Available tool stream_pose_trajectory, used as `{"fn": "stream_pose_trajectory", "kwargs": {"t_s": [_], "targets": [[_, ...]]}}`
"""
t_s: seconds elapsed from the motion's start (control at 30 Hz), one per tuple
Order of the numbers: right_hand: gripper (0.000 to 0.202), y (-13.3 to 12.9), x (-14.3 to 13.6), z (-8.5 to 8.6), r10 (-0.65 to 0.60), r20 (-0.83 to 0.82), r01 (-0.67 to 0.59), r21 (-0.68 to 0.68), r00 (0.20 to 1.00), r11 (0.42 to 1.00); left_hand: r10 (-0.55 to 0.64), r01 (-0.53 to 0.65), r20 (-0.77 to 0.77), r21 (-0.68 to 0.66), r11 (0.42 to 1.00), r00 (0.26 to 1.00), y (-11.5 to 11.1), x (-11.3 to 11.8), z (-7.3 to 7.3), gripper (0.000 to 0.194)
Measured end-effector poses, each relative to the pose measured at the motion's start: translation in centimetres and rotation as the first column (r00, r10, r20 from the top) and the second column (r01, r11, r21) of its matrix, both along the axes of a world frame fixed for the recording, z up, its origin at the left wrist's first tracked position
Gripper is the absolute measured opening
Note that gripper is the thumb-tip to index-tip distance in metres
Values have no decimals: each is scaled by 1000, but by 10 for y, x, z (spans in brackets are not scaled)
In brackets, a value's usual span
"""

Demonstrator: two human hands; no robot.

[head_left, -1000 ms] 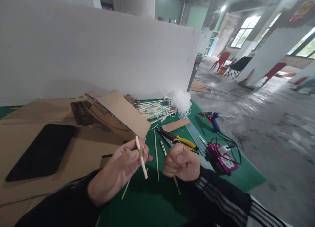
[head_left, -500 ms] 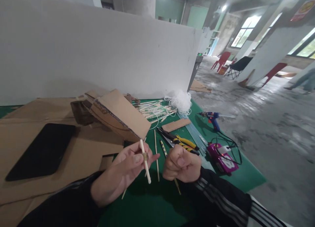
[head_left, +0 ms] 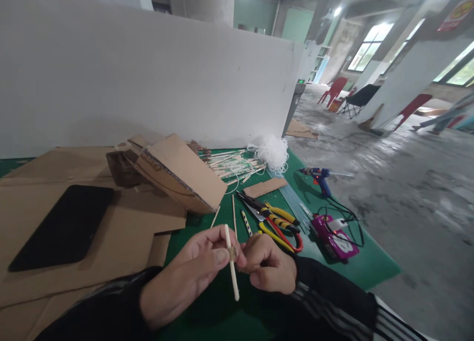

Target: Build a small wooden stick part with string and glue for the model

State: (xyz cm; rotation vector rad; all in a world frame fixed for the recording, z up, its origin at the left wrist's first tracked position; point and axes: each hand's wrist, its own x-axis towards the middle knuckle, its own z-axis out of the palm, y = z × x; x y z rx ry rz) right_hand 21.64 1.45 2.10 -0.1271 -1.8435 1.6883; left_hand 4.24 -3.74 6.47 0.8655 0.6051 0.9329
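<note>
My left hand (head_left: 192, 272) is closed on a short pale wooden stick (head_left: 233, 278), which stands nearly upright between thumb and fingers. A small brownish lump sits round the stick's middle, right at the thumb tip. Close against the left fingertips is my right hand (head_left: 272, 266), its fingers curled in; whatever it may hold is hidden. Beyond the hands, thin sticks (head_left: 234, 210) and a patterned pencil-like rod (head_left: 246, 223) lie on the green table. Pliers with yellow-and-black handles (head_left: 283, 222) and a tool with red and yellow handles (head_left: 295, 242) lie just past my right hand.
Cardboard sheets (head_left: 129, 232) with a black flat panel (head_left: 62, 227) and a cardboard box (head_left: 181, 170) cover the left. A stick pile (head_left: 237, 166) and white string (head_left: 272, 154) lie behind. At right are a glue gun (head_left: 320, 178) and a purple power unit (head_left: 335, 240).
Both hands have moved down and closer together, so they now meet. The stick moved right and down with my left hand. The red and yellow handles have come into view.
</note>
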Motion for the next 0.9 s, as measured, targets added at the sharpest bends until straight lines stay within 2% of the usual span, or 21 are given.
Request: {"fn": "stream_pose_trajectory", "kwargs": {"t_s": [0.13,0.3,0.63,0.9], "targets": [[39,-3,-1,1,-48,24,47,45,999,998,26,-26,1,-32,999,1000,0,3,-3,15],[38,-5,1,-3,-45,60,38,118,997,992,90,-87,37,-91,992,995,3,4,-9,13],[35,-4,2,-7,-85,70,66,236,994,970,186,-177,58,-131,975,981,9,2,1,17],[33,-5,4,-14,-181,75,141,372,981,918,176,-168,58,-120,978,983,8,-4,1,16]]}}
